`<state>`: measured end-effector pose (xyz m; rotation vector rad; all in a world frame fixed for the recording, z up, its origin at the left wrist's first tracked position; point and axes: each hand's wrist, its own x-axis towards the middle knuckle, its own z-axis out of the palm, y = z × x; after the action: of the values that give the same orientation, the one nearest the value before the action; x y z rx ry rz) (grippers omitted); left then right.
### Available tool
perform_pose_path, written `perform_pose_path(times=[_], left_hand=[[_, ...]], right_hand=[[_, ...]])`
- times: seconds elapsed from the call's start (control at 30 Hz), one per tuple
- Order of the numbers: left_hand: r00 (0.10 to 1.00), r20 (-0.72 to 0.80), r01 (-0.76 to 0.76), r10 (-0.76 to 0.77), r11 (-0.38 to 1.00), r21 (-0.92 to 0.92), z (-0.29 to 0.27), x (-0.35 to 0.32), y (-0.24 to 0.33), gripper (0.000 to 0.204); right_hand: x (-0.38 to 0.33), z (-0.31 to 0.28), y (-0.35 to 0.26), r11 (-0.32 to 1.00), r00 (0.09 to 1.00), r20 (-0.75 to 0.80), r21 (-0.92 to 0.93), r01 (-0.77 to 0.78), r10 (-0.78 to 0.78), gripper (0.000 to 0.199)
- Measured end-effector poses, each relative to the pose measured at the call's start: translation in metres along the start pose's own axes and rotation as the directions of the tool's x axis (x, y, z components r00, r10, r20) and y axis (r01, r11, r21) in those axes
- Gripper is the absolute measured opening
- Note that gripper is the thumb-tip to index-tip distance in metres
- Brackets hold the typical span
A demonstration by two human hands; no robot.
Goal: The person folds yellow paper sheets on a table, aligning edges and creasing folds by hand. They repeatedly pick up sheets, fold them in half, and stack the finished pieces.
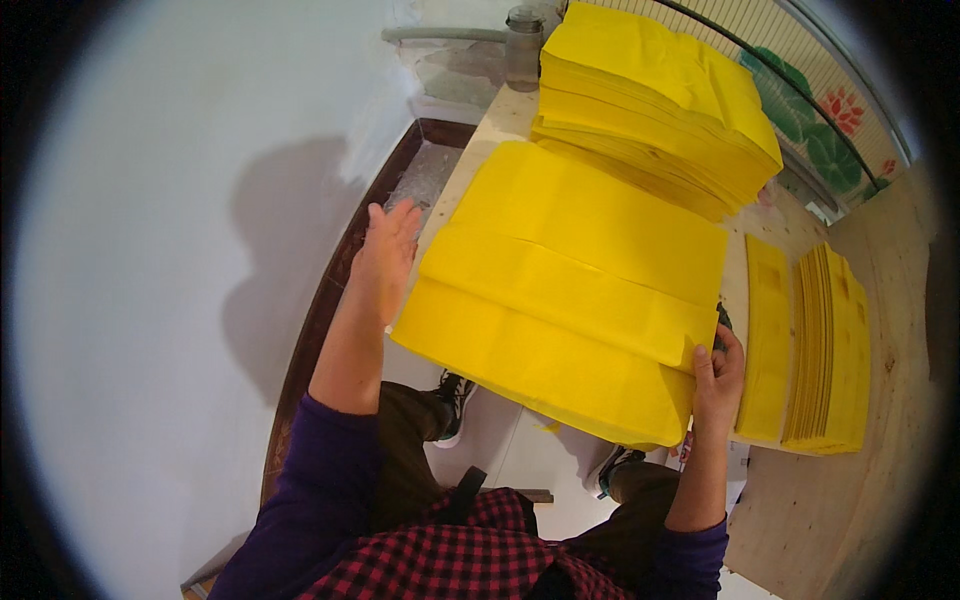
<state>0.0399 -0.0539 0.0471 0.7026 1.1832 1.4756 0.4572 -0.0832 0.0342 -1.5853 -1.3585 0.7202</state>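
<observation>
A wide yellow fabric sheet [560, 290] with crosswise folds lies in front of me, its near edge hanging past the table's edge. My right hand [722, 380] grips its right edge, with the thumb on top and the other fingers curled behind. At the left side, my left hand [388, 250] is held up with its fingers stretched out and nothing in them. It is right beside the sheet's left edge; whether it touches cannot be made out. What lies under the sheet is hidden.
A tall stack of folded yellow fabric [650, 100] stands at the back of the wooden table [510, 115]. More yellow pieces [830, 350] lie in a pile at the right. A clear lidded jar [523, 50] is at the back left corner. A white wall [180, 300] rises on the left.
</observation>
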Motion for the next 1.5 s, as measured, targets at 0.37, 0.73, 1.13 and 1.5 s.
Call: perform_pose_path(times=[0.37, 0.73, 1.13, 1.5], left_hand=[[0.989, 0.133, 0.065, -0.066, 0.998, 0.007, 0.011, -0.004, -0.002, 0.072], [0.888, 0.187, -0.369, 0.421, 0.405, 0.837, 0.009, -0.026, 0.001, 0.053], [0.621, 0.783, -0.783, -0.044, -0.069, 0.618, 0.071, -0.065, -0.024, 0.074], [0.669, 0.739, -0.743, -0.082, -0.107, 0.660, 0.076, -0.057, -0.028, 0.070]], right_hand=[[-0.002, 0.000, -0.008, 0.997, 1.000, -0.020, 0.072, 0.006, -0.004, 0.036], [-0.001, 0.003, -0.005, 1.000, 0.999, -0.046, -0.002, 0.008, -0.008, 0.039], [-0.001, 0.006, -0.007, 1.000, 0.996, -0.086, 0.007, -0.018, 0.018, 0.039], [0.003, 0.005, -0.011, 0.998, 0.994, -0.081, -0.014, -0.069, 0.067, 0.040]])
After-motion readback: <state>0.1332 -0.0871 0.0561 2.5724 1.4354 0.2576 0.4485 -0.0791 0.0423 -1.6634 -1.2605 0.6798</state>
